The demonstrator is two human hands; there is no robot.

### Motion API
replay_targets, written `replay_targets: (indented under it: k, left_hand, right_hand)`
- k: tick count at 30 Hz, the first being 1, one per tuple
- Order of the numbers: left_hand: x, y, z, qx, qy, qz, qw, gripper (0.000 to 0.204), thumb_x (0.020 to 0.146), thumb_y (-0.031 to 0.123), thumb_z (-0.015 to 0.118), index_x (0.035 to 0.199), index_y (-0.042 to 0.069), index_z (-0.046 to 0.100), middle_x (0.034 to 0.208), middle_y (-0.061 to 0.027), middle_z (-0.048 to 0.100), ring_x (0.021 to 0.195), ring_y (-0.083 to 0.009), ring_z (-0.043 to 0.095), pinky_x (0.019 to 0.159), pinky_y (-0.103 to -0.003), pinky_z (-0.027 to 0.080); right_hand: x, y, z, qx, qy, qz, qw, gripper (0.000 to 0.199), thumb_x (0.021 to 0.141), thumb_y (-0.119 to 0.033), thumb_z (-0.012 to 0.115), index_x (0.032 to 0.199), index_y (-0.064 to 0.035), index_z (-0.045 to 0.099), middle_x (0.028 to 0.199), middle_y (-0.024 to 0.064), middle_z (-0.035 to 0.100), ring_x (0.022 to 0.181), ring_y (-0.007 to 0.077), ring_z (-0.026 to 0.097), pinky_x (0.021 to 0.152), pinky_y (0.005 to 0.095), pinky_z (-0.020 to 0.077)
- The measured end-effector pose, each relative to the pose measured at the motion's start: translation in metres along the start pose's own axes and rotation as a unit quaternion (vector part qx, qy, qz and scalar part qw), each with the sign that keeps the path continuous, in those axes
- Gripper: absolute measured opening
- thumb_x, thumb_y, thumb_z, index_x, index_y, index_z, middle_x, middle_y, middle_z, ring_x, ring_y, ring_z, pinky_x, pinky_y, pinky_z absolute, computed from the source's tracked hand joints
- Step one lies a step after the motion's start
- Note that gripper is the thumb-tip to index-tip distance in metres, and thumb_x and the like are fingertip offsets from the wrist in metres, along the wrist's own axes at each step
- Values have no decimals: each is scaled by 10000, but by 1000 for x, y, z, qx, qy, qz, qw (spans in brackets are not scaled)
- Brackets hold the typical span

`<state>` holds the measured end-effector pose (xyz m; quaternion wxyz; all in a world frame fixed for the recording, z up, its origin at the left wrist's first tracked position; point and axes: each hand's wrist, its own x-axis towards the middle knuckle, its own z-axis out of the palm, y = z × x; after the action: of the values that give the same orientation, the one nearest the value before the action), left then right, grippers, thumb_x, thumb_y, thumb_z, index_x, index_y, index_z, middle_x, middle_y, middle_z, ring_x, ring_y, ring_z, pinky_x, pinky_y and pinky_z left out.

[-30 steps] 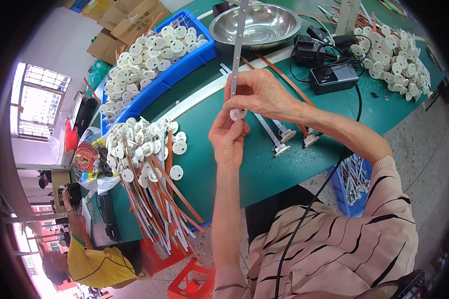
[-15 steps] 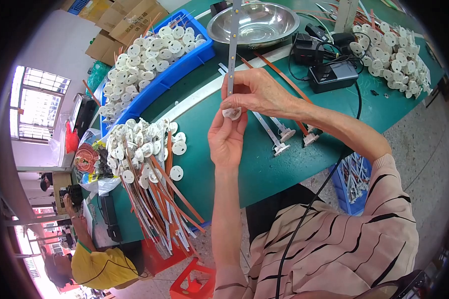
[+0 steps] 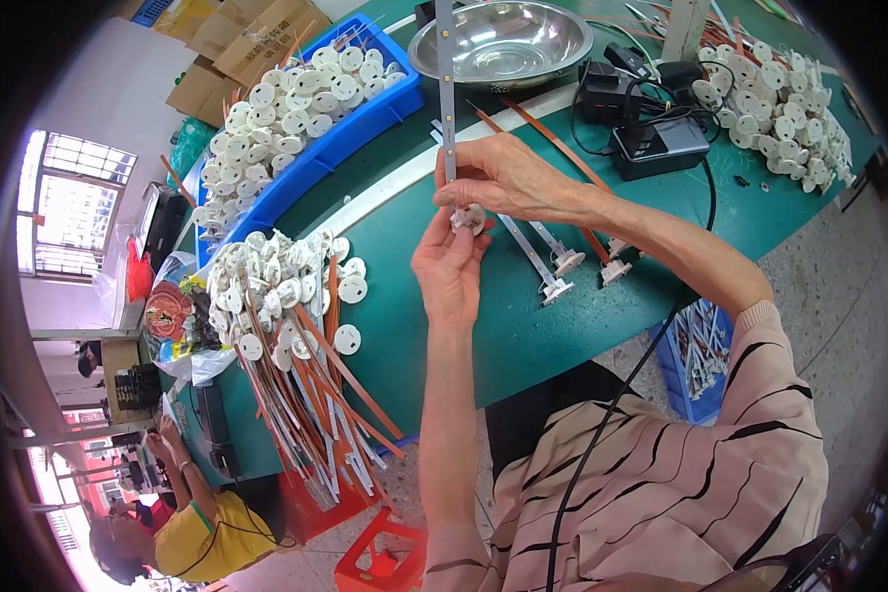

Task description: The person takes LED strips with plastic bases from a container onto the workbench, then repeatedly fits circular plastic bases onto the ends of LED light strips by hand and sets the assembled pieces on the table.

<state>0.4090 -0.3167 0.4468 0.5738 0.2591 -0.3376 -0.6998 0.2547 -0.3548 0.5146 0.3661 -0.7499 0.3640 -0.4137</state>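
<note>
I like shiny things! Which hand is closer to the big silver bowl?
The right hand. It is just below the silver bowl, holding a thin strip. The left hand is lower, farther from it.

A green-topped workbench (image 3: 523, 335) fills the middle, its near edge curving across the view. Beyond its left edge, a barred window (image 3: 69, 202) lets in bright daylight beside a pale wall (image 3: 118, 89). Speckled grey floor (image 3: 839, 296) shows past the right edge, and a red plastic stool (image 3: 380, 557) stands below the near edge.
</note>
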Motion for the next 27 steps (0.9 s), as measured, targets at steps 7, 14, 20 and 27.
replay_targets:
  k: [7, 14, 20, 27]
  left_hand:
    - [-1, -1, 4, 61, 10, 2, 998, 333, 862, 8, 579, 1185, -46, 520, 1003, -107, 619, 855, -199, 626, 727, -260, 504]
    - [-1, -1, 7, 95, 34, 3, 995, 365, 844, -15, 585, 1200, -50, 516, 992, -110, 628, 834, -185, 631, 712, -247, 507]
    - [-2, -2, 7, 97, 34, 13, 995, 350, 854, -13, 568, 1198, -50, 515, 1007, -120, 633, 858, -222, 641, 726, -269, 524]
    - [-1, -2, 7, 97, 39, 6, 995, 371, 847, -19, 569, 1211, -55, 505, 999, -127, 636, 848, -224, 645, 716, -269, 533]
  right_hand:
    - [-1, -1, 0, -31, -21, 0, 999, 262, 797, -278, 620, 839, -20, 624, 693, 120, 636, 642, 238, 620, 600, 360, 458]
    - [-4, 8, 1, -71, -12, -34, 997, 227, 835, -217, 638, 827, 6, 601, 650, 65, 590, 588, 127, 540, 549, 288, 435]
    - [-4, 8, 0, -31, -17, 31, 999, 193, 822, -163, 634, 784, 25, 616, 662, 81, 606, 618, 124, 558, 566, 278, 445]
    - [-9, 5, 1, 81, -10, 86, 993, 171, 814, -160, 652, 783, 7, 633, 670, 47, 606, 646, 99, 558, 583, 254, 447]
